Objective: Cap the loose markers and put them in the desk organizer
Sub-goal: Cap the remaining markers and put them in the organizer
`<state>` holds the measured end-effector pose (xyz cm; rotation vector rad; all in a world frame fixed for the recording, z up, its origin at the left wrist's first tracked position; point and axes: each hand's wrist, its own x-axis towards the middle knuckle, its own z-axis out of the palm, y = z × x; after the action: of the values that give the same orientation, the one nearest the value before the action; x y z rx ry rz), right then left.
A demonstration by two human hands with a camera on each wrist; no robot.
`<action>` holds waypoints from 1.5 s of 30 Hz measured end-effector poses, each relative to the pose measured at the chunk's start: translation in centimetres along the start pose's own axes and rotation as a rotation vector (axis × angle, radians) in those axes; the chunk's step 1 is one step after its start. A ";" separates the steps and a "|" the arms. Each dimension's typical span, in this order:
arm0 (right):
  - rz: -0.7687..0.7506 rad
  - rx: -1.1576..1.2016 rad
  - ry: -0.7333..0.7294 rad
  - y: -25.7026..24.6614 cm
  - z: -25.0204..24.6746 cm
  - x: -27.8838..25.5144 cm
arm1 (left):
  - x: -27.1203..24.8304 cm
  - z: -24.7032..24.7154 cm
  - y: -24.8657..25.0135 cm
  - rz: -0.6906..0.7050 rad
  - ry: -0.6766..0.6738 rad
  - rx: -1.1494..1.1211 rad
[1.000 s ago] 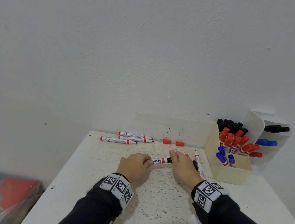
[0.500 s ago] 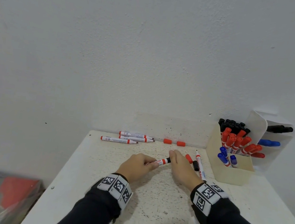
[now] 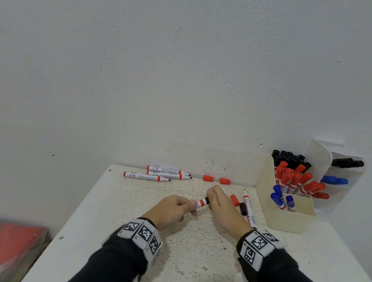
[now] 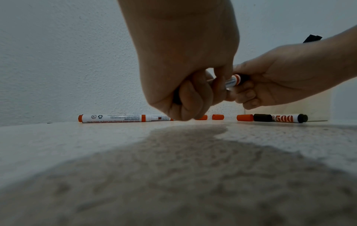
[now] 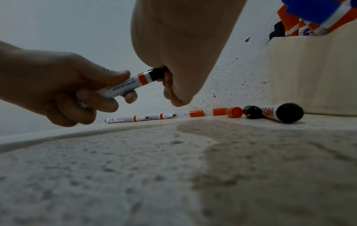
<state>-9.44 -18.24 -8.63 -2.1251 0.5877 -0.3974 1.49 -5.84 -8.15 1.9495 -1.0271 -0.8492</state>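
Note:
My left hand [image 3: 186, 207] grips the barrel of a white marker [image 3: 201, 203] with a red band, held just above the table. My right hand [image 3: 214, 198] pinches a black cap [image 3: 207, 200] seated on the marker's tip end. In the right wrist view the black cap [image 5: 157, 74] sits against the red band of the marker [image 5: 125, 86]. In the left wrist view only a short piece of the marker [image 4: 233, 79] shows between the two hands. A cream desk organizer [image 3: 287, 220] at the right holds several capped markers.
Three uncapped red markers [image 3: 165, 174] lie by the back wall. Two red caps [image 3: 208, 178] lie right of them. Another uncapped marker [image 3: 248, 209], a red cap [image 3: 234, 200] and a black cap [image 3: 243, 209] lie between my right hand and the organizer. The table's left edge [image 3: 74, 218] is near.
My hands have drawn closer together. Less of the marker's barrel shows between them now, and the black cap sits up against the red band.

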 end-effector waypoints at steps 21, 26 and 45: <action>0.004 0.296 0.163 -0.4 0.5 0.0 | 3.1 -8.0 -5.3 -0.216 0.196 1.001; 0.030 0.356 0.246 -0.3 -0.3 0.1 | 3.0 -7.3 -5.2 -0.104 0.384 0.988; -0.292 0.100 0.829 -6.2 -10.6 -0.7 | 0.7 -4.0 -2.0 -0.066 0.300 0.640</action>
<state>-13.44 -21.81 2.42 -1.8947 0.6829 -1.4733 5.81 -4.38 -8.05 2.5550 -1.1416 -0.2452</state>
